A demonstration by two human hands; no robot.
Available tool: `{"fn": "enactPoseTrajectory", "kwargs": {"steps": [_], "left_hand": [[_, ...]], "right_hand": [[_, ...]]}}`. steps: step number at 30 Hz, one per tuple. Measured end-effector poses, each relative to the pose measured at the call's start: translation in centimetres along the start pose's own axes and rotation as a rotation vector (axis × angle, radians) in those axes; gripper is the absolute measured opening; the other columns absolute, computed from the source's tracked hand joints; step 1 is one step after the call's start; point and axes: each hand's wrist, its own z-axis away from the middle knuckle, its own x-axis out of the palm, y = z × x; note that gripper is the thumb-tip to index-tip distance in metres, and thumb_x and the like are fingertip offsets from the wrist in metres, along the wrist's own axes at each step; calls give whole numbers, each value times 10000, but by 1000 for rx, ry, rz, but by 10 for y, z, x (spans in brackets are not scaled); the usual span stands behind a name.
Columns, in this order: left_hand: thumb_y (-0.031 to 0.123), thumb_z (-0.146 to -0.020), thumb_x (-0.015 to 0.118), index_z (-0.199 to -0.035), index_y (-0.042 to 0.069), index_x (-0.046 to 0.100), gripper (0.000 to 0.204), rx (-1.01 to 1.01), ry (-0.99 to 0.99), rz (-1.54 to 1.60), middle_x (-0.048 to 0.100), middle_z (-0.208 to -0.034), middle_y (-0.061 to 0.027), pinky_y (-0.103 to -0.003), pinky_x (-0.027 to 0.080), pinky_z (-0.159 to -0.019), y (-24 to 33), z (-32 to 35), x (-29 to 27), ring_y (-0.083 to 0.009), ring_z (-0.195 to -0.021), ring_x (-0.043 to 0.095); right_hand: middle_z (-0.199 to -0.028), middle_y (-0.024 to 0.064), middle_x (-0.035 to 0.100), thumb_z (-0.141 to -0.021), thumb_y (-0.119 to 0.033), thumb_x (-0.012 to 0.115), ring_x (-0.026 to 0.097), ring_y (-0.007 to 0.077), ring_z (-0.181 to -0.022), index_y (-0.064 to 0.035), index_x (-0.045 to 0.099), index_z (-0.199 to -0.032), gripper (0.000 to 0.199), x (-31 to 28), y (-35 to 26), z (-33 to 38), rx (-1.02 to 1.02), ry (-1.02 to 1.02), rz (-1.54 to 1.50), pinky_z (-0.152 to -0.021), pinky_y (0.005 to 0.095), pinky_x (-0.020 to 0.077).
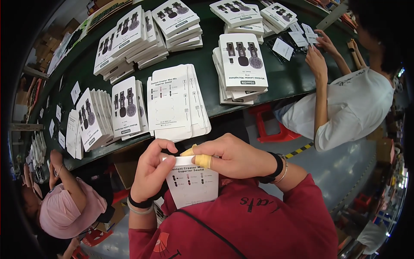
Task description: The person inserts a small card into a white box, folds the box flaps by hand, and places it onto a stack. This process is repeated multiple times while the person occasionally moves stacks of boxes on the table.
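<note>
Upright in front of my chest is a white printed cardboard box, its narrow top edge turned toward me. My left hand grips the box's top left corner, thumb along the edge and fingers bent. On the top right corner, my right hand pinches the edge between thumb and fingers. Yellow tape wraps the right thumb and a fingertip. Just beyond my hands, on the green table, lies a pile of flat white cartons with the same kind of print.
Stacks of white boxes cover much of the green table. More boxes lean at the left. A person in white handles small cards at right; another in a pink hat sits at left. A red stool stands beyond my right arm.
</note>
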Motion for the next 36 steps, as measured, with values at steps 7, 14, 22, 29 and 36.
{"fn": "enactPoseTrajectory", "kwargs": {"steps": [7, 14, 22, 29, 36], "left_hand": [[15, -974, 562, -1028, 32, 519, 72, 284, 130, -231, 568, -803, 5, -193, 390, -599, -24, -5, 5, -35, -675, 475], [58, -951, 649, -984, 41, 535, 120, 449, 256, -63, 594, -775, -33, -219, 407, -590, -51, 0, 14, -71, -644, 495], [144, -899, 724, -1085, -11, 611, 267, 250, 28, -502, 663, -815, -97, -257, 472, -615, -3, 5, 6, -162, -676, 625], [203, -870, 756, -1124, -48, 667, 368, 653, 252, -788, 732, -909, -179, -304, 534, -678, 60, 43, -28, -288, -771, 710], [29, -879, 703, -1172, -41, 668, 303, 676, 829, -902, 677, -1187, -246, -334, 545, -837, 13, 9, -50, -311, -997, 706]], "right_hand": [[-966, 85, 701, -1014, -171, 575, 665, 152, -864, 33, 626, -1129, 240, 3, 13, 0, 81, 1, -176, -781, 278, 513], [-1058, 99, 696, -1012, -174, 575, 676, 171, -922, 29, 500, -1174, 270, 17, 18, 3, 89, 83, -209, -830, 299, 519], [-1252, 184, 655, -974, -194, 603, 692, 254, -1010, 40, 420, -1368, 494, 16, -9, 6, 1, -81, 423, -852, 343, 531], [-1283, 197, 640, -1025, -239, 518, 691, 259, -1046, 64, 324, -1470, 573, 1, -7, 2, -107, 156, -94, -891, 333, 532], [-1258, 156, 657, -1023, -120, 530, 668, 200, -1074, 22, 451, -1425, 434, 0, 11, -7, -9, 192, -283, -921, 311, 520]]}}
